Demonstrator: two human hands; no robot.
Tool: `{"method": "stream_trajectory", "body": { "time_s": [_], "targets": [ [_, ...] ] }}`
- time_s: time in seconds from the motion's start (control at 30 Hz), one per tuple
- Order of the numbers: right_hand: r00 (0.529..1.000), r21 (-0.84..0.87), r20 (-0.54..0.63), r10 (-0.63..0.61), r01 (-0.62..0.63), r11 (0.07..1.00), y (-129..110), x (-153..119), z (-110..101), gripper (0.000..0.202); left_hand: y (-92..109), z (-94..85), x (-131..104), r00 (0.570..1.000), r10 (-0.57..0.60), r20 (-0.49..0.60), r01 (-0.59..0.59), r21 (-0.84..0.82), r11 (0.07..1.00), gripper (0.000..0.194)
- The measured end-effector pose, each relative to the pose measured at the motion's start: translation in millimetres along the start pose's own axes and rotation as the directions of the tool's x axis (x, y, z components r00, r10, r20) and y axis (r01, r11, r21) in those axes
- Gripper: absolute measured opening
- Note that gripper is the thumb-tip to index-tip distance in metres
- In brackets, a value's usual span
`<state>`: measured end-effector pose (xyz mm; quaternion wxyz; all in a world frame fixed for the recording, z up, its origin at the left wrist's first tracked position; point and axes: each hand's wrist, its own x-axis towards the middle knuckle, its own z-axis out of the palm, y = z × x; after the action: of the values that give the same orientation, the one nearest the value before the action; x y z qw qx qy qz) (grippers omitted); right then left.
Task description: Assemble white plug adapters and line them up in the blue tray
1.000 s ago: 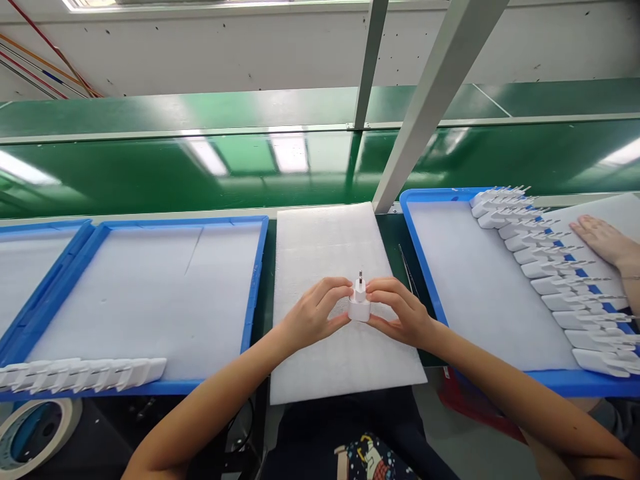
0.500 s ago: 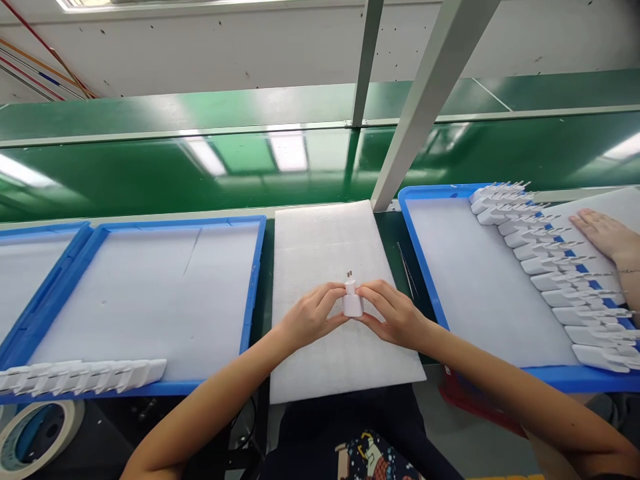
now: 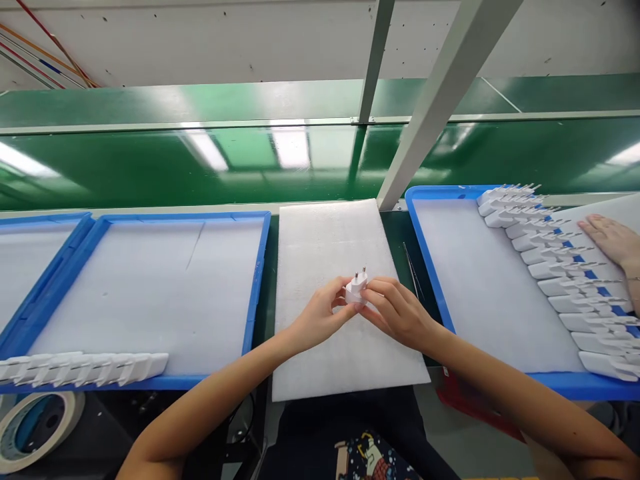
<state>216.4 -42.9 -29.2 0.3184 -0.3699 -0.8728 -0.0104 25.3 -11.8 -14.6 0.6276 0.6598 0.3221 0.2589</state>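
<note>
Above a white foam sheet [image 3: 325, 247], a white two-pin plug charger [image 3: 357, 289] is held between my hands, its metal pins pointing up and away from me. My left hand [image 3: 325, 310] grips it from the left, thumb on the near side. On the right side, the fingers of my right hand [image 3: 393, 303] close around it and cover part of its body. Similar white chargers [image 3: 560, 288] stand in a slanting row in the blue tray [image 3: 425, 260] to the right. More chargers [image 3: 85, 370] line the front edge of the left blue tray [image 3: 257, 280].
Tweezers [image 3: 412, 270] lie between the foam sheet and the right tray. A co-worker's hand [image 3: 613, 240] rests at the far right. A grey metal post [image 3: 445, 100] rises behind the sheet. A tape roll [image 3: 40, 430] sits below the left tray.
The charger has turned and tilted between my fingers, so its two pins now show apart. My left fingers have shifted behind it. The camera view has moved slightly.
</note>
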Motion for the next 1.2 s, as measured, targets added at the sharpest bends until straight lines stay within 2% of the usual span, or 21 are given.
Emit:
{"method": "stream_trajectory", "body": {
  "time_s": [0.1, 0.2, 0.23, 0.3, 0.4, 0.6, 0.73, 0.87, 1.2],
  "targets": [
    [1.000, 0.150, -0.020, 0.012, -0.009, 0.989, 0.9, 0.6, -11.2, 0.030, -0.4, -2.9, -0.9, 0.996, 0.085, -0.038, -0.079, 0.130, 0.988, 0.028],
    [0.979, 0.257, -0.121, 0.165, -0.130, 0.957, 2.7, 2.3, -22.6, 0.032, 1.2, -5.3, -1.5, 0.990, 0.139, 0.009, -0.137, 0.255, 0.957, 0.031],
    [0.967, 0.280, -0.115, 0.226, -0.186, 0.942, 3.1, 3.2, -25.2, 0.034, 1.4, -5.4, -1.6, 0.989, 0.145, 0.035, -0.149, 0.284, 0.947, 0.032],
    [0.955, 0.326, -0.021, 0.295, -0.273, 0.905, 3.5, 5.0, -27.8, 0.033, 1.1, -4.5, -1.7, 0.986, 0.137, 0.091, -0.160, 0.329, 0.931, 0.033],
    [0.942, 0.413, 0.148, 0.302, -0.337, 0.846, 3.7, 6.1, -26.7, 0.019, -0.8, -2.5, -1.7, 0.984, 0.107, 0.145, -0.155, 0.370, 0.916, 0.035],
    [0.910, 0.495, 0.266, 0.319, -0.413, 0.765, 4.9, 6.7, -29.1, 0.010, -1.5, -3.4, -1.3, 0.976, 0.069, 0.209, -0.144, 0.372, 0.917, 0.027],
    [0.878, 0.516, 0.363, 0.313, -0.469, 0.716, 7.1, 9.1, -36.9, 0.010, -3.5, -5.5, 0.0, 0.980, 0.068, 0.188, -0.131, 0.346, 0.929, 0.030],
    [0.860, 0.508, 0.400, 0.317, -0.496, 0.705, 9.5, 10.3, -40.5, 0.008, -8.2, -6.3, 0.5, 0.978, 0.108, 0.181, -0.169, 0.368, 0.914, 0.030],
    [0.867, 0.406, 0.361, 0.342, -0.477, 0.780, 6.8, 0.7, -28.0, 0.012, -13.3, -0.1, -1.6, 0.982, 0.102, 0.160, -0.173, 0.533, 0.829, 0.027]
  ]
}}
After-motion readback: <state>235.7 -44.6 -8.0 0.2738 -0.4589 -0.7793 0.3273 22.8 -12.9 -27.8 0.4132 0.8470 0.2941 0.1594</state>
